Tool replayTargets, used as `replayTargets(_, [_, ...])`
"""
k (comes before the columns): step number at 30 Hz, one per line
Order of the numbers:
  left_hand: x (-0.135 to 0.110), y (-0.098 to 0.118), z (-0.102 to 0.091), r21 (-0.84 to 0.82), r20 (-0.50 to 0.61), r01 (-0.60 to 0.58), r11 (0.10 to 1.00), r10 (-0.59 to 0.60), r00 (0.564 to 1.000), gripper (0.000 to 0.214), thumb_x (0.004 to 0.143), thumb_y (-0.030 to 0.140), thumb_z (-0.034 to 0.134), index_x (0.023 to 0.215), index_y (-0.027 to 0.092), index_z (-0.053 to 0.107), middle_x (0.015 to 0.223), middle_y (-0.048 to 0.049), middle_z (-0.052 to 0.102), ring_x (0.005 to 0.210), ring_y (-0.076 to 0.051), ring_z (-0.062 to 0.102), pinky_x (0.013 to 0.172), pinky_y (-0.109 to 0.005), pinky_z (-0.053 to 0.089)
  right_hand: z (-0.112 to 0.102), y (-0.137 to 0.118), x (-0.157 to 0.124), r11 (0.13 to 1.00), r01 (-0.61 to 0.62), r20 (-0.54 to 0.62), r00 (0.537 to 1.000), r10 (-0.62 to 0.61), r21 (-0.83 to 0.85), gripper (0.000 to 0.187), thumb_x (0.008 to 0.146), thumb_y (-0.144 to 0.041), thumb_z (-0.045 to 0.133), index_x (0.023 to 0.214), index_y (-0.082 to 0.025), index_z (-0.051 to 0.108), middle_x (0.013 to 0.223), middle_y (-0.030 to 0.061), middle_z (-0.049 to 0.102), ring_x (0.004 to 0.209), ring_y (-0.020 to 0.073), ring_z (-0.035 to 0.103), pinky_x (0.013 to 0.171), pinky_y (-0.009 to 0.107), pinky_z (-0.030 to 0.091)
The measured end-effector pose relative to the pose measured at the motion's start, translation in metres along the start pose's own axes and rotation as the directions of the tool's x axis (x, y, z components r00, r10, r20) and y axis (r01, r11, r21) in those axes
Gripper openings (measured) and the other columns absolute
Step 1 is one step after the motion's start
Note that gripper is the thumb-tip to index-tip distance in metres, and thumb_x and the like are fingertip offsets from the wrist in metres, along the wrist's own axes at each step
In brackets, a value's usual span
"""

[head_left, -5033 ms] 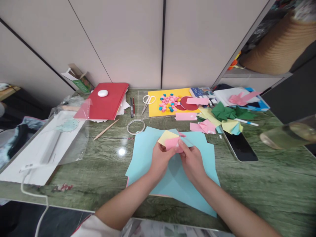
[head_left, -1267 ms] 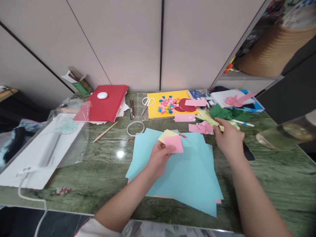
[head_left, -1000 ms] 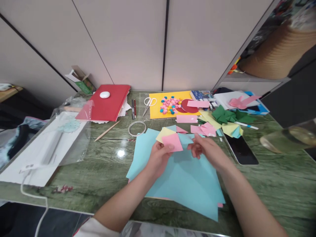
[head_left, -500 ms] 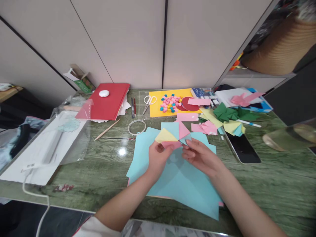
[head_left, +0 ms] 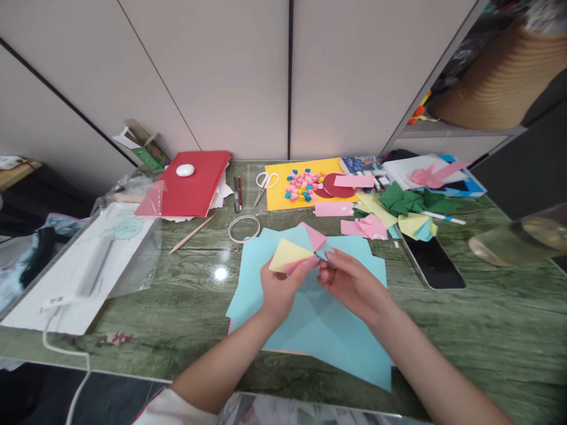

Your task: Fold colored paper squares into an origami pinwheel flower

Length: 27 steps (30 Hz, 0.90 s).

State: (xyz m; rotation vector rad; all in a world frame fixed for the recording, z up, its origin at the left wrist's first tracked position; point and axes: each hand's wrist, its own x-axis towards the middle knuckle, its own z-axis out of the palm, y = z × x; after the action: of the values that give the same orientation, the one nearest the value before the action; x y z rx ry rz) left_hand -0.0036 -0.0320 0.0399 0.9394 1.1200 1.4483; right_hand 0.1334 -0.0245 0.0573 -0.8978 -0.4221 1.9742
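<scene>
My left hand (head_left: pixel 278 291) grips a fan of folded paper pieces (head_left: pixel 296 252), yellow, pink and light blue, from below. My right hand (head_left: pixel 351 283) pinches the blue tip at the fan's right end, its fingers closed. Both hands hover just above a stack of light blue paper sheets (head_left: pixel 328 319) spread on the green marble table (head_left: pixel 177 295). A pink sheet edge peeks out under the blue stack.
Behind lie a tape ring (head_left: pixel 244 228), white scissors (head_left: pixel 264 184), yellow card with coloured beads (head_left: pixel 303 183), pink scraps (head_left: pixel 365 226), green folded paper (head_left: pixel 405 200), a phone (head_left: pixel 432 262), red folder (head_left: pixel 188 183), wooden stick (head_left: pixel 190 234) and plastic-wrapped white sheet (head_left: pixel 84 265).
My right hand went out to the scraps at the right, then came back to the folded pieces with a blue piece. The fan now tilts up and shows more segments.
</scene>
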Motion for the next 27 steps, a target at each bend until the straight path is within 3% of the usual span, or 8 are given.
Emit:
replayTargets(4, [-0.002, -0.001, -0.001, 0.074, -0.05, -0.063, 0.995, 0.067, 0.997, 0.011, 0.065, 0.022, 0.071, 0.073, 0.016, 0.074, 0.076, -0.0062, 0.074, 0.072, -0.022, 0.068, 0.071, -0.032, 0.053, 0.001, 0.002, -0.001, 0.996, -0.072, -0.004, 0.997, 0.072, 0.062, 0.01, 0.069, -0.023, 0.072, 0.069, -0.017, 0.064, 0.067, -0.0013, 0.063, 0.06, 0.0084, 0.056, 0.061, 0.023, 0.044])
replayTargets(11, [-0.002, -0.004, -0.003, 0.144, -0.096, -0.128, 0.981, 0.143, 0.985, 0.009, 0.062, 0.019, 0.073, 0.071, 0.017, 0.074, 0.071, -0.0043, 0.073, 0.067, -0.021, 0.067, 0.066, -0.031, 0.053, 0.003, 0.004, -0.004, 0.99, -0.08, -0.011, 0.997, 0.082, 0.117, 0.01, 0.066, -0.02, 0.071, 0.062, -0.016, 0.063, 0.062, -0.0021, 0.059, 0.058, 0.0075, 0.05, 0.063, 0.025, 0.042])
replayTargets(21, [-0.004, -0.006, 0.0, 0.096, -0.143, -0.102, 0.99, 0.115, 0.983, 0.01, 0.063, 0.024, 0.073, 0.069, 0.017, 0.073, 0.069, -0.0046, 0.072, 0.065, -0.02, 0.066, 0.066, -0.031, 0.053, 0.006, 0.018, -0.003, 0.991, -0.06, -0.039, 0.997, 0.065, 0.119, 0.014, 0.062, -0.024, 0.076, 0.061, -0.018, 0.063, 0.06, -0.0035, 0.053, 0.057, 0.0085, 0.045, 0.059, 0.025, 0.038])
replayTargets(27, [-0.002, -0.006, 0.003, 0.055, -0.189, -0.016, 0.998, 0.027, 0.982, 0.011, 0.063, 0.026, 0.073, 0.07, 0.017, 0.073, 0.072, -0.0036, 0.073, 0.068, -0.019, 0.065, 0.065, -0.028, 0.052, 0.009, 0.029, 0.0, 0.993, -0.004, -0.055, 0.998, 0.011, 0.121, 0.015, 0.063, -0.028, 0.075, 0.064, -0.019, 0.063, 0.058, -0.0038, 0.051, 0.055, 0.0086, 0.042, 0.057, 0.025, 0.036])
